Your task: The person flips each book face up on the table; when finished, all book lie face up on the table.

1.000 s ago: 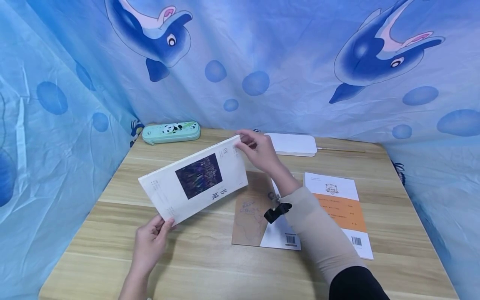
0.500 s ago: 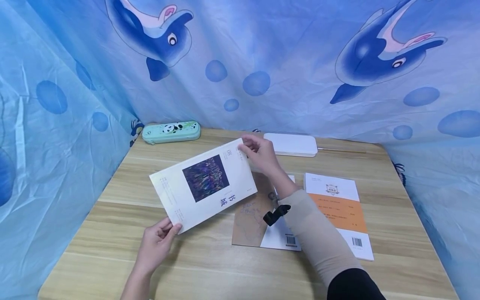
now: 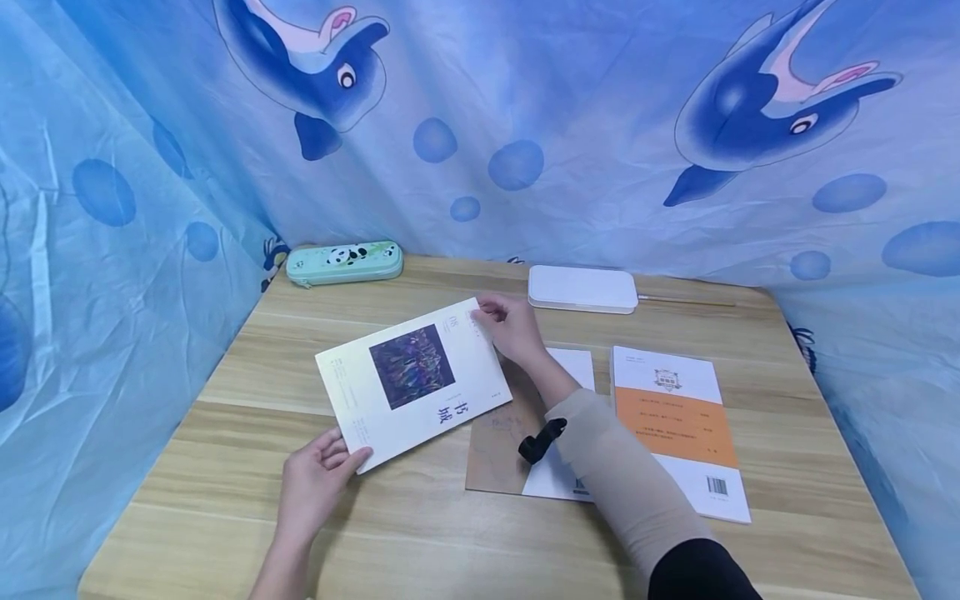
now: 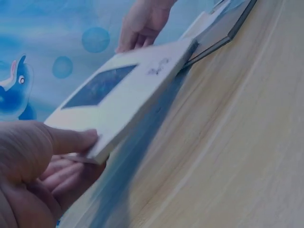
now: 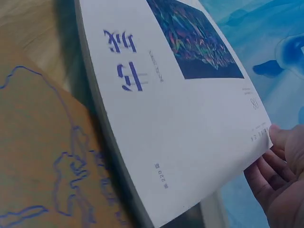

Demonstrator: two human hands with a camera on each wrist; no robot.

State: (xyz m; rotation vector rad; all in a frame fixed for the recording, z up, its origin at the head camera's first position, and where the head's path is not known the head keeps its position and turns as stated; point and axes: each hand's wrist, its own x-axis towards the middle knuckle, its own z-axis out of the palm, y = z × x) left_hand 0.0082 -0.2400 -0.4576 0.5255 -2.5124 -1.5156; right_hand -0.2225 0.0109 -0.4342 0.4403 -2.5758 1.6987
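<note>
A white paperback book [image 3: 408, 433] with a dark colourful picture on its cover is held tilted between both hands above the table. The left hand [image 3: 318, 479] pinches its near left corner, thumb on the cover and fingers beneath, as the left wrist view shows. At the far right corner the right hand [image 3: 513, 329] pinches the book, its thumb on top. Overlapped by the book's right end lies a brown and white book [image 3: 498, 458] with blue line drawings on the brown part. The right forearm hides some of that book.
Right of the forearm lies a white book with an orange band [image 3: 678, 425]. Along the back of the wooden table [image 3: 187, 500] are a green panda pencil case [image 3: 345, 265], a white flat case [image 3: 583, 289] and a thin stick [image 3: 690, 300]. Blue dolphin curtain [image 3: 465, 108] stands behind.
The white paperback has come lower and its cover now faces up more. Both hands moved with it, the right hand toward the body and the left slightly rightward.
</note>
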